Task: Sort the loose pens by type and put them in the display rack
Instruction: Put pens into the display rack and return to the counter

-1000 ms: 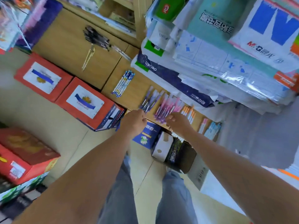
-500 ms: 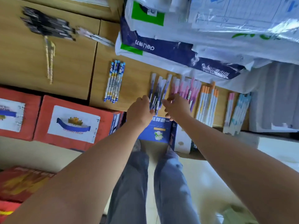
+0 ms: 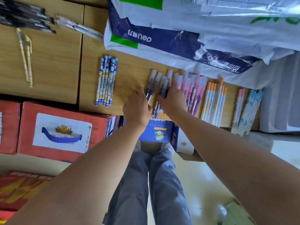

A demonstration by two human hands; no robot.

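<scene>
We look down on a wooden surface (image 3: 129,75) where pens lie sorted in rows side by side, and both of the person's hands are at the purple pens (image 3: 155,83) near its front edge. The left hand (image 3: 137,108) rests against the left side of that group with its knuckles up and its fingers bent down out of sight, so we cannot tell whether it grasps a pen or only touches them. The right hand (image 3: 174,101) lies released on top of the pens, its thumb stretched left across the purple ones and its straight fingers reaching over the line where they meet the pink pens (image 3: 193,90). Right of the pink group we see the orange-capped white pens (image 3: 214,101), then, a little apart, the pink-topped pens (image 3: 238,108) touching the light blue pens (image 3: 250,108), whose lower ends stick out past the edge. Well left of the hands lies a tight row of blue patterned pens (image 3: 106,80). On the neighbouring panel we find black pens (image 3: 24,18), blurred clear pens (image 3: 78,27) and gold pens (image 3: 26,57). Wrapped paper packs (image 3: 162,39) are stacked behind the rows. Below the edge stand red cartons (image 3: 61,129) and a blue box (image 3: 157,130), above the person's grey-blue trouser legs (image 3: 146,184)
</scene>
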